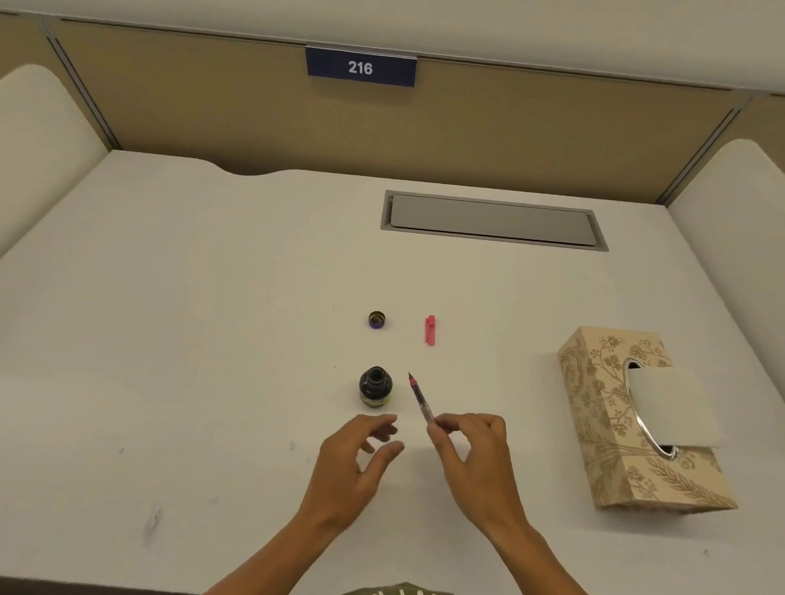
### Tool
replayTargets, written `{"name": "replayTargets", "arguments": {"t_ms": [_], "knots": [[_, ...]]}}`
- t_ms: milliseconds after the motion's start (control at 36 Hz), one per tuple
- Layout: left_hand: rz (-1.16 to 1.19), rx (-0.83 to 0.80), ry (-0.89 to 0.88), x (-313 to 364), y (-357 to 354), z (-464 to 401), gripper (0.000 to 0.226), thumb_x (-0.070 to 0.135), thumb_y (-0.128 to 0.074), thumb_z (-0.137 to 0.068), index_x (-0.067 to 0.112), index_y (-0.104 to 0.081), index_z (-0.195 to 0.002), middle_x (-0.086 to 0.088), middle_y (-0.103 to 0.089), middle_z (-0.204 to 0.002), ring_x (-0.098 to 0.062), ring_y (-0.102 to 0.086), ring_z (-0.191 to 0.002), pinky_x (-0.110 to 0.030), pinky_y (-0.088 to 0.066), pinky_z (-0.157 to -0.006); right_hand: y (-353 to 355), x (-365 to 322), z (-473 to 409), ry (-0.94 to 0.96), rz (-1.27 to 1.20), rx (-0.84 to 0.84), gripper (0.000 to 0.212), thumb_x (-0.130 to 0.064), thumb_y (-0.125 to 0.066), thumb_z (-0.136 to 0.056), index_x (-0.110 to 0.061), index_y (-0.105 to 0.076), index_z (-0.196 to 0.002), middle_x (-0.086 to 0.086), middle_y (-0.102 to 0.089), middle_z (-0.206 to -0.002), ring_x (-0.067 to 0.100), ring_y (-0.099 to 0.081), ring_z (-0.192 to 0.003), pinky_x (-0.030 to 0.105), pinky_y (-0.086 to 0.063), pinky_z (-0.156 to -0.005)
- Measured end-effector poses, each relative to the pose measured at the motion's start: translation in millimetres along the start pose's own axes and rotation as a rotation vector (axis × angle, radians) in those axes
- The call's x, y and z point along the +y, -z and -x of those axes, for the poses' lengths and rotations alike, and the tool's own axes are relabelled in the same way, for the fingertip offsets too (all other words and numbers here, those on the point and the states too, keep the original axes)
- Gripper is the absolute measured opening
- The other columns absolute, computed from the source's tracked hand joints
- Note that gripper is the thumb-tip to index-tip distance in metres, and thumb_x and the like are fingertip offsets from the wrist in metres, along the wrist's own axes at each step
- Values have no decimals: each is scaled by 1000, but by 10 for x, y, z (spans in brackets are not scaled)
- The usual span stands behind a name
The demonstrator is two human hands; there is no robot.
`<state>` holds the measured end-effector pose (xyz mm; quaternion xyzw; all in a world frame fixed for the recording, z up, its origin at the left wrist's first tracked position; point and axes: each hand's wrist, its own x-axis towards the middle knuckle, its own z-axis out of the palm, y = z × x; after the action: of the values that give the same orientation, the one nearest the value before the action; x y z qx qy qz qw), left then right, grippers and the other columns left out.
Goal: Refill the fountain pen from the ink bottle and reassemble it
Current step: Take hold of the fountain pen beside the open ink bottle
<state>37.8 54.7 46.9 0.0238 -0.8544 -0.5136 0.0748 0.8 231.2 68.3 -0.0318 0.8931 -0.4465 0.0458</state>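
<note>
A small dark ink bottle [375,387] stands uncapped on the white desk [198,332], and its round cap [377,319] lies farther back. A pink pen cap [430,330] lies to the right of the bottle cap. My right hand [473,456] pinches the rear end of a pink fountain pen [420,398], whose nib points up and away, just right of the bottle. My left hand [355,454] hovers just in front of the bottle with relaxed fingers and holds nothing.
A patterned tissue box [638,424] with a tissue sticking out lies at the right. A grey cable hatch [494,220] is set into the desk at the back. Beige partition walls with a "216" label [361,68] enclose the desk.
</note>
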Motion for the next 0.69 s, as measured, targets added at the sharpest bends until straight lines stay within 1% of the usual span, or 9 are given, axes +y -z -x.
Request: {"name": "replayTargets", "arguments": {"t_ms": [83, 167, 222, 306, 417, 444, 528, 611, 694], "knots": [[100, 61, 49, 186, -51, -96, 29, 42, -65, -87, 39, -59, -115, 21, -66, -111, 1, -63, -103, -10, -50, -78, 4, -65, 32, -19, -32, -7, 9, -37, -64, -91, -38, -60, -99, -32, -44, -99, -1, -47, -103, 3, -37, -77], [212, 67, 150, 346, -86, -180, 35, 42, -64, -84, 32, -62, -118, 20, -66, -113, 4, -61, -106, -9, -49, -79, 4, -101, 50, -41, -55, -20, 9, -39, -63, -91, -40, -59, -98, -31, -44, -101, -2, -48, -103, 3, -38, -75], [259, 56, 216, 411, -111, -234, 29, 36, -65, -88, 32, -63, -117, 20, -68, -111, 3, -62, -106, -14, -52, -80, 1, -103, 59, -46, -53, -37, 8, -41, -62, -91, -40, -59, -99, -30, -45, -102, -3, -48, -104, 2, -39, -74], [340, 59, 323, 460, -129, -309, 18, 26, -67, -90, 33, -68, -107, 18, -71, -103, 1, -64, -102, -18, -53, -78, -4, -86, 82, -50, -56, -57, 8, -41, -60, -92, -41, -59, -100, -28, -47, -103, -2, -48, -107, 0, -38, -76], [398, 48, 391, 510, -111, -357, 11, 24, -69, -89, 30, -73, -98, 15, -74, -94, 4, -64, -92, -10, -48, -74, 16, -84, 124, -64, -75, -65, 9, -38, -61, -93, -43, -57, -99, -23, -48, -106, -4, -51, -104, -3, -38, -77], [425, 32, 413, 520, -101, -366, 11, 23, -69, -89, 29, -73, -97, 14, -74, -93, 4, -65, -91, -11, -47, -75, 29, -82, 131, -67, -79, -72, 9, -37, -60, -93, -42, -57, -100, -20, -50, -107, -3, -52, -103, -3, -38, -78], [548, -62, 490, 529, -56, -378, 13, 20, -65, -92, 21, -74, -101, 6, -77, -93, -4, -65, -84, -22, -46, -71, 76, -71, 143, -49, -92, -113, 8, -36, -58, -96, -39, -59, -103, -13, -60, -105, -3, -57, -99, 0, -40, -79], [634, -125, 492, 517, -10, -384, 16, 15, -60, -95, 14, -74, -103, -4, -76, -94, -12, -59, -83, -26, -40, -62, 122, -89, 154, -42, -152, -156, 9, -34, -56, -97, -41, -59, -101, -13, -69, -93, -4, -61, -96, 6, -45, -75], [657, -133, 499, 521, 3, -387, 16, 12, -58, -95, 12, -73, -100, -6, -77, -94, -16, -64, -88, -28, -41, -62, 151, -120, 148, -84, -222, -236, 15, -35, -55, -97, -43, -60, -109, -12, -71, -86, 3, -65, -88, 14, -51, -74]]}}
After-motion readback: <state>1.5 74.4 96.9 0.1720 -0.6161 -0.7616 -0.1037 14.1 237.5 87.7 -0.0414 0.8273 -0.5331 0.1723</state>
